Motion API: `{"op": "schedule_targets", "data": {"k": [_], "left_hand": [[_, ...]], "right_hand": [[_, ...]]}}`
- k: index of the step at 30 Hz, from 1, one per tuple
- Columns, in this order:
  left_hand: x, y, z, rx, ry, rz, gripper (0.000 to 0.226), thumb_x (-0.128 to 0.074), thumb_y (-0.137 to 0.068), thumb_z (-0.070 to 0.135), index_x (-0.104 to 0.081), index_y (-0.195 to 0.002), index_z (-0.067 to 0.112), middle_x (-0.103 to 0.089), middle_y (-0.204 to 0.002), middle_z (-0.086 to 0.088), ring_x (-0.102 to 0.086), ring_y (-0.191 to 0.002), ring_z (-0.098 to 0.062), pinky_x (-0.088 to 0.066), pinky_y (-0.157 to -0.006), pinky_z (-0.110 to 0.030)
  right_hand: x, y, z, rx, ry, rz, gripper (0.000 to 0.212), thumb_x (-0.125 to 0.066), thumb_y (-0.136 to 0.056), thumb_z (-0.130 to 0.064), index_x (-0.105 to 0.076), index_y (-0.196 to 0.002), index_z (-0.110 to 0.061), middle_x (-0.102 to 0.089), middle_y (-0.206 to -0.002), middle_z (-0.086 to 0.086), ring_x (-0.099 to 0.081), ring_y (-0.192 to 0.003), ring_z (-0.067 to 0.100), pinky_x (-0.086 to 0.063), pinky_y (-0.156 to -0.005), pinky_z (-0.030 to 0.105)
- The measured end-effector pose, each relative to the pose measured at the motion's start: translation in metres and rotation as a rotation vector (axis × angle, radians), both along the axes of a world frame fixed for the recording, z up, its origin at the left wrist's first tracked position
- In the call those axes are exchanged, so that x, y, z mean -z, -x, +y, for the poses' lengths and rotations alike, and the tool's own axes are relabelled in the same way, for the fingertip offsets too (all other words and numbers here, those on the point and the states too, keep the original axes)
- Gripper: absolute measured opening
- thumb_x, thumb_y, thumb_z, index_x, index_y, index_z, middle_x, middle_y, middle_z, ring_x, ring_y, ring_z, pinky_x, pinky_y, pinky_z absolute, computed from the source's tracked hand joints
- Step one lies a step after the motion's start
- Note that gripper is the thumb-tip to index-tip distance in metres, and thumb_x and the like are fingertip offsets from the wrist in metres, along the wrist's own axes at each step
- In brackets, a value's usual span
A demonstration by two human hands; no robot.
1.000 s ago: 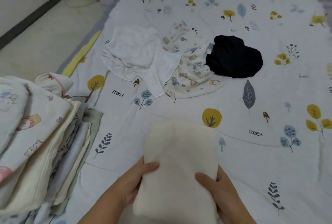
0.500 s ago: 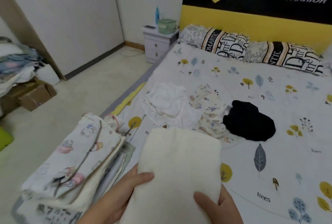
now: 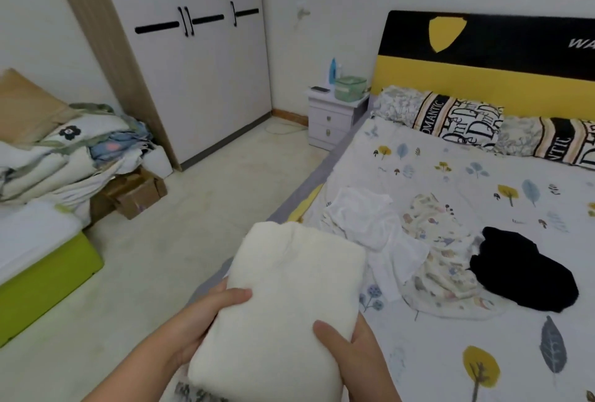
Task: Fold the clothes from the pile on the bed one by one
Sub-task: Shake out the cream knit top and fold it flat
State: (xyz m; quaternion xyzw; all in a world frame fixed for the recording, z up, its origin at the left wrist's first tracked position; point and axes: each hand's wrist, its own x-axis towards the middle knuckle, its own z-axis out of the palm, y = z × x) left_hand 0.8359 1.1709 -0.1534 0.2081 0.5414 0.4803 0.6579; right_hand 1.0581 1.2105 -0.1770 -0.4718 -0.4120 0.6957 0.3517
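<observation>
We hold a thick cream folded knit bundle (image 3: pixel 283 311) over the left edge of the leaf-printed bed (image 3: pixel 483 369), left hand (image 3: pixel 199 321) and right hand (image 3: pixel 351 347) each pinching a side, thumb on top, fingers hidden beneath. It hangs unsupported; in our judgement a slackened grip would let the folds spill toward the floor. Near mid-bed wait the crumpled white garment (image 3: pixel 363 218), the cartoon-print cloth (image 3: pixel 441 256) and the black garment (image 3: pixel 521 272), still unfolded.
</observation>
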Motion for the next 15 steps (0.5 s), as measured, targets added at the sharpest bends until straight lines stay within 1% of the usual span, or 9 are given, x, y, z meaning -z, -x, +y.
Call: {"op": "schedule_targets", "data": {"k": [1,3,5,7,10,12,13,15], "left_hand": [[0.001,0.016,0.000,-0.008,0.016,0.005,0.057,-0.067,-0.064,0.011,-0.057,-0.121,0.011,-0.066,-0.113,-0.021,-0.066,-0.096,-0.035,-0.054,-0.075,-0.040],[0.008,0.047,0.003,-0.021,0.051,0.014,0.056,-0.069,-0.067,0.004,-0.056,-0.121,0.012,-0.067,-0.111,-0.020,-0.067,-0.094,-0.034,-0.054,-0.075,-0.040],[0.017,0.071,0.008,-0.030,0.088,0.021,0.051,-0.063,-0.074,0.007,-0.054,-0.124,0.011,-0.067,-0.111,-0.021,-0.066,-0.095,-0.037,-0.050,-0.081,-0.044],[0.027,0.092,0.014,-0.034,0.122,0.032,0.051,-0.061,-0.074,0.009,-0.053,-0.124,0.010,-0.067,-0.110,-0.021,-0.066,-0.094,-0.037,-0.049,-0.082,-0.045],[0.041,0.115,0.022,-0.016,0.119,0.021,0.053,-0.072,-0.069,0.009,-0.056,-0.120,0.014,-0.069,-0.108,-0.017,-0.068,-0.091,-0.033,-0.053,-0.071,-0.040],[0.051,0.126,0.026,-0.025,0.103,-0.003,0.055,-0.069,-0.066,0.016,-0.056,-0.119,0.016,-0.069,-0.109,-0.016,-0.068,-0.092,-0.032,-0.055,-0.067,-0.038],[0.058,0.129,0.027,-0.027,0.101,0.010,0.056,-0.070,-0.066,0.017,-0.056,-0.120,0.015,-0.069,-0.109,-0.016,-0.068,-0.094,-0.032,-0.055,-0.068,-0.037],[0.074,0.129,0.028,-0.023,0.133,0.102,0.059,-0.075,-0.071,0.012,-0.052,-0.126,0.013,-0.068,-0.112,-0.015,-0.066,-0.098,-0.033,-0.054,-0.077,-0.041]], "right_hand": [[0.002,0.017,0.000,-0.004,0.017,-0.002,0.037,-0.072,-0.076,-0.001,-0.060,-0.104,-0.021,-0.072,-0.096,-0.003,-0.067,-0.090,0.014,-0.054,-0.072,0.027],[0.008,0.049,0.001,-0.009,0.047,-0.019,0.036,-0.073,-0.076,-0.003,-0.060,-0.106,-0.020,-0.071,-0.098,-0.001,-0.067,-0.093,0.017,-0.054,-0.080,0.034],[0.018,0.075,0.002,-0.002,0.067,-0.054,0.040,-0.073,-0.076,-0.007,-0.059,-0.112,-0.015,-0.069,-0.104,0.003,-0.064,-0.098,0.022,-0.051,-0.090,0.043],[0.025,0.098,0.005,-0.006,0.073,-0.087,0.041,-0.073,-0.078,-0.009,-0.057,-0.116,-0.015,-0.067,-0.110,0.004,-0.062,-0.102,0.023,-0.048,-0.095,0.045],[0.039,0.119,0.012,0.010,0.062,-0.131,0.035,-0.072,-0.078,-0.011,-0.058,-0.109,-0.020,-0.067,-0.106,0.000,-0.062,-0.099,0.019,-0.049,-0.092,0.042],[0.048,0.127,0.016,0.041,0.062,-0.161,0.033,-0.073,-0.077,-0.014,-0.059,-0.106,-0.020,-0.068,-0.101,-0.002,-0.064,-0.095,0.017,-0.050,-0.088,0.041],[0.054,0.130,0.016,0.061,0.072,-0.191,0.032,-0.074,-0.077,-0.016,-0.058,-0.105,-0.018,-0.067,-0.098,-0.003,-0.063,-0.092,0.016,-0.050,-0.086,0.040],[0.067,0.136,0.013,0.079,0.101,-0.298,0.036,-0.072,-0.079,-0.020,-0.052,-0.109,-0.014,-0.061,-0.096,-0.005,-0.057,-0.086,0.011,-0.045,-0.079,0.032]]}}
